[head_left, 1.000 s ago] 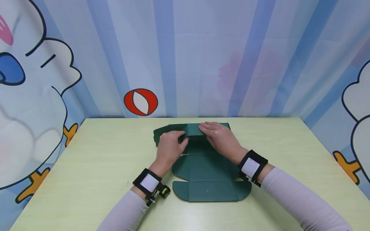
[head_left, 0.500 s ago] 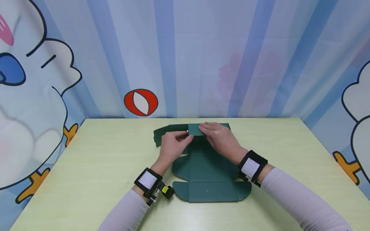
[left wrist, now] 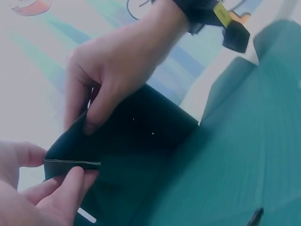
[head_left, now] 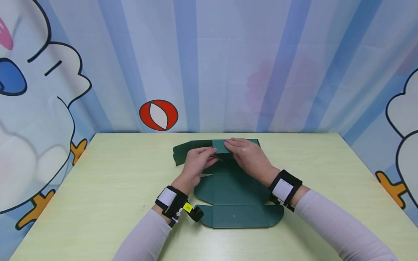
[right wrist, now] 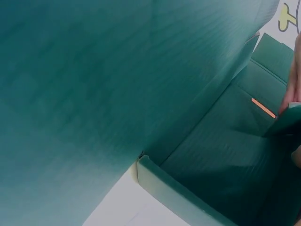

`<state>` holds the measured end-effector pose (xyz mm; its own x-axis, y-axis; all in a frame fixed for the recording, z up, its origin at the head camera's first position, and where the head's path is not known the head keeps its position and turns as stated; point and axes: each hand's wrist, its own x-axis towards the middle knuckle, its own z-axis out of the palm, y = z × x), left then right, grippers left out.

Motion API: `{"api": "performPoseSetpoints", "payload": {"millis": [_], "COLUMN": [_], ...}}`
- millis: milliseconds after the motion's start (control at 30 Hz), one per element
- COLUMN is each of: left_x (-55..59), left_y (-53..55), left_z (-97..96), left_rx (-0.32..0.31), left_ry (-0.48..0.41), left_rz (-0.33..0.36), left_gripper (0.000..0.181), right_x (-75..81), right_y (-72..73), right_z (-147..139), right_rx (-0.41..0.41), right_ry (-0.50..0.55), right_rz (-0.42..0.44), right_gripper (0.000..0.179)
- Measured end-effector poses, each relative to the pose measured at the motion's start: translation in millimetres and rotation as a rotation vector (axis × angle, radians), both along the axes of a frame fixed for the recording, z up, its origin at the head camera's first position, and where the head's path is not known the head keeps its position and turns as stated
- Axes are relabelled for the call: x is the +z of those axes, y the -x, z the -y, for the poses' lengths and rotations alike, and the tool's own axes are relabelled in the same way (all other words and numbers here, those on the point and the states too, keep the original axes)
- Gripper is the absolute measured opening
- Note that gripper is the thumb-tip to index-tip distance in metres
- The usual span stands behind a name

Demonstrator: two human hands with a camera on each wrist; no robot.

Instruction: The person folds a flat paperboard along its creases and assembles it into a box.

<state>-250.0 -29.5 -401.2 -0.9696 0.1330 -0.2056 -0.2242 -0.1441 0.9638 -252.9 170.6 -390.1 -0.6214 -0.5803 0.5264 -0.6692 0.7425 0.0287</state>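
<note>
A dark green cardboard box, partly folded, lies on the table with its lid panel flat toward me and its back wall raised. My left hand pinches a small flap at the left end of that wall, thumb and fingertips on either side of it. In the left wrist view the flap's edge points inward across the box. My right hand grips the back wall from above, with its thumb inside and its fingers outside. A long side flap sticks out to the left behind my left hand.
The pale wooden table ends at a blue striped backdrop with cartoon figures. Rounded lid tabs lie close to the left wrist camera. In the right wrist view a narrow slot shows in the box floor.
My left hand has shifted slightly right and its wrist has turned. Its fingertips now hold the flap angled inward. My right hand has stayed in place on the wall.
</note>
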Motion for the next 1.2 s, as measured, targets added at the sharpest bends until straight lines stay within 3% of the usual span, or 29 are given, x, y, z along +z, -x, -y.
{"api": "performPoseSetpoints", "payload": {"millis": [233,633,1200], "left_x": [0.0,-0.2,0.2], "left_y": [2.4,4.4,2.6], "left_z": [-3.7,-5.0,-4.7], "left_rx": [0.005,-0.032,-0.010], "left_ry": [-0.160,-0.299,-0.243], "left_rz": [0.085,0.140,0.145], "left_gripper": [0.035,0.037,0.037], "right_x": [1.0,2.8,2.0], "right_y": [-1.2,-1.8,-1.5], "right_z": [-0.2,-1.9,-2.6], "right_rx": [0.004,0.005,0.011], "right_ry": [0.002,-0.003,-0.008], "right_rz": [0.016,0.040,0.025], "right_gripper": [0.040,0.041,0.040]}}
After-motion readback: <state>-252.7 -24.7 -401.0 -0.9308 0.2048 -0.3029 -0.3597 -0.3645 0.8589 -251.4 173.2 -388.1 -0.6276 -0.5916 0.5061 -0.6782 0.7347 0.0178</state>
